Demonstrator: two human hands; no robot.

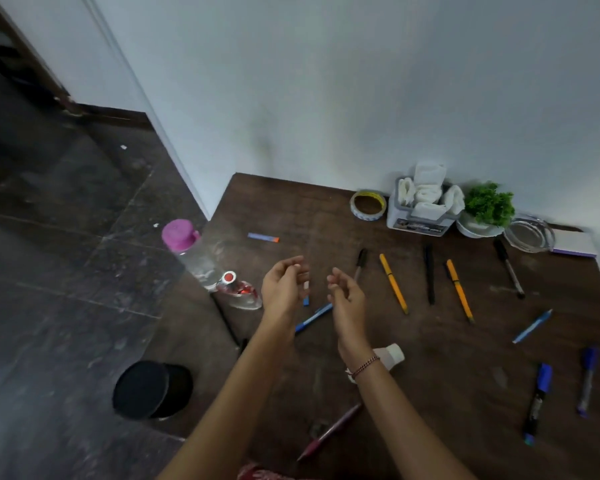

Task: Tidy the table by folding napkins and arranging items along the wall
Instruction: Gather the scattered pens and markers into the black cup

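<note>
Head view, centre of frame: left hand (pixel 284 289) and right hand (pixel 347 296) hovering side by side above dark brown wooden table (pixel 326 216), fingers loosely curled, gripping nothing. Upper right: white folded napkins (pixel 426 197) already packed in grey plastic holder (pixel 416 223) against pale wall (pixel 361 98), between yellow-rimmed tape roll (pixel 368 205) and green potted plant (pixel 488 206). Probably at the gather-pens stage. Best started with blue ballpoint pen (pixel 314 317) just below the hands; pinch mid-barrel, lift clear, no dragging. Then yellow pen (pixel 394 285) and black pen (pixel 429 274) right of centre, laid parallel, tips one way, tight to the wall left of the tape roll. Mind clear bottle with pink cap (pixel 187 252) at left table edge: easy to knock off with an elbow.
</note>
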